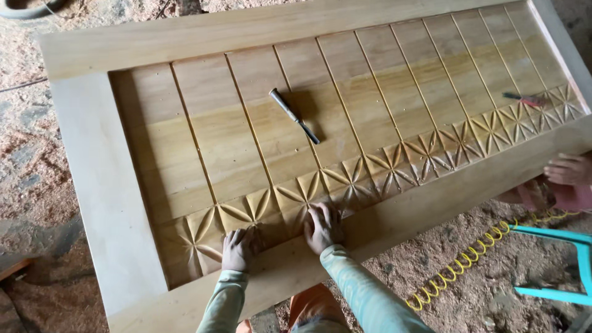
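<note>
The door (308, 142) lies flat, filling the view – big, stiff, likely heavy, best gripped by its plain frame. Left hand (237, 248) at 7 o'clock and right hand (322, 227) at 6 press flat, fingers spread, on the carved band, holding nothing – chisel (293, 115) untouched at 12

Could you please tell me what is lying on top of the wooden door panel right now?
On the door panel lie a dark-handled chisel, a red-handled tool, and both hands, left hand and right hand, pressing the carved petal band. The carving under the palms is hidden.
</note>
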